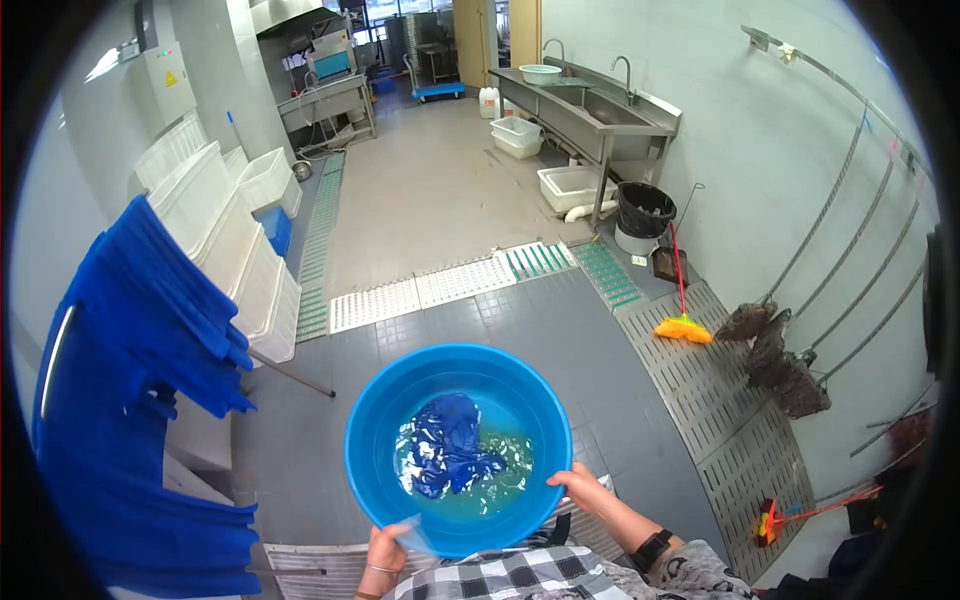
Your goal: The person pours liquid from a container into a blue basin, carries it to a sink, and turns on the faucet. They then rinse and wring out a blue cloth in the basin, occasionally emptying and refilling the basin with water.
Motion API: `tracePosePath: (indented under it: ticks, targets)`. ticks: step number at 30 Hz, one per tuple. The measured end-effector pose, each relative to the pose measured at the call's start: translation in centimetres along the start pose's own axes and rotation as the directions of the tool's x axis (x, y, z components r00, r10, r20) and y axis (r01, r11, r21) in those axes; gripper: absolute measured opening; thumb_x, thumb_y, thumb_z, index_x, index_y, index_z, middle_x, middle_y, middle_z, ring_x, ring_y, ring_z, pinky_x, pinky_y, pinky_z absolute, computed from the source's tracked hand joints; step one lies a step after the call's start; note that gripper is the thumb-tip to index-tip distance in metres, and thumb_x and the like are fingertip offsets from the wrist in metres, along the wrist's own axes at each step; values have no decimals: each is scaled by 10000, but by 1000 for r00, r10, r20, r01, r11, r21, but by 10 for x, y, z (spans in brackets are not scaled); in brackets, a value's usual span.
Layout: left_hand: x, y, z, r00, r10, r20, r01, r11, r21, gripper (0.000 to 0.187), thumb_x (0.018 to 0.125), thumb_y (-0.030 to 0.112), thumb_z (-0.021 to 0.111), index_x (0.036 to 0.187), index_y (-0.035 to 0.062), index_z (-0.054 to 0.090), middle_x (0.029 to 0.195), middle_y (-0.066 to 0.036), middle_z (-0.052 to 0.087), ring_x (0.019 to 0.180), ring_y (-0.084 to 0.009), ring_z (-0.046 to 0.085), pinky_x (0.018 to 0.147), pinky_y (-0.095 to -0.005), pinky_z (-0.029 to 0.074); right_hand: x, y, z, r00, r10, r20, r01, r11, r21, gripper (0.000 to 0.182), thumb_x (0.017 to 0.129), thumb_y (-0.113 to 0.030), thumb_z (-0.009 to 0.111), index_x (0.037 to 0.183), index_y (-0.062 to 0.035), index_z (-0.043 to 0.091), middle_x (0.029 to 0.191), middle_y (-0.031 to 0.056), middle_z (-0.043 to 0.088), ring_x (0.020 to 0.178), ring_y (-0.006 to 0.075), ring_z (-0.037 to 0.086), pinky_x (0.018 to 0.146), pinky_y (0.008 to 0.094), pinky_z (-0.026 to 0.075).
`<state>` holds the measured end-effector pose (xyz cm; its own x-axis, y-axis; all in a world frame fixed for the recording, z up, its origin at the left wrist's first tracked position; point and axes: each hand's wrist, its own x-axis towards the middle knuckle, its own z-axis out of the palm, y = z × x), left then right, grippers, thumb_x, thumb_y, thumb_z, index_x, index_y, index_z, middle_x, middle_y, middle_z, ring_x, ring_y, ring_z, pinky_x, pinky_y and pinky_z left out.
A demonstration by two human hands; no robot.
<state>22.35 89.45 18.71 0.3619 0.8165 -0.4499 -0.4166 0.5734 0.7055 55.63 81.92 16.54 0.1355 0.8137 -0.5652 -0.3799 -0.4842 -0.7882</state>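
A large round blue basin (372, 440) is in front of my body, held by its rim between my two hands. Greenish water (508, 470) lies in the bottom, with a wet dark-blue cloth (450, 440) crumpled in it. My left hand (385, 550) grips the near-left rim; a thin clear piece (414, 540), perhaps plastic, shows beside its fingers. My right hand (580, 484) is closed on the right rim, its thumb on top. The fingers under the rim are hidden on both sides.
Blue cloths (130, 400) hang on a rack at left, near white crates (265, 300). A steel sink (600, 105), black bin (643, 210), yellow broom (683, 328) and hanging mops (785, 360) line the right. Drain grates (420, 290) cross the grey floor.
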Motion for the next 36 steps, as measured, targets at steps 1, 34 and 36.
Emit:
tracePosePath:
  ticks: [1, 34, 36]
  targets:
    - [15, 13, 4, 1000, 9, -13, -9, 1000, -4, 494, 626, -92, 431, 1111, -26, 359, 1051, -148, 475, 955, -287, 481, 803, -397, 425, 14, -18, 6, 1000, -13, -9, 14, 1000, 21, 226, 655, -124, 547, 820, 29, 519, 669, 92, 563, 519, 156, 530, 451, 259, 426]
    - [785, 378, 200, 1000, 7, 6, -7, 1000, 22, 466, 607, -69, 465, 1064, 4, 410, 976, -125, 506, 868, -282, 520, 730, -408, 461, 673, -535, 22, 983, -85, -161, 102, 990, 98, 251, 674, -119, 532, 849, 59, 515, 656, 96, 560, 466, 147, 521, 384, 236, 410]
    - [824, 401, 208, 999, -35, -27, 36, 999, 31, 454, 601, -73, 455, 1048, -2, 413, 966, -126, 506, 864, -280, 515, 733, -412, 460, 709, -578, 20, 996, -62, -68, 67, 994, 86, 254, 667, -121, 535, 849, 54, 516, 647, 90, 558, 459, 138, 517, 384, 227, 411]
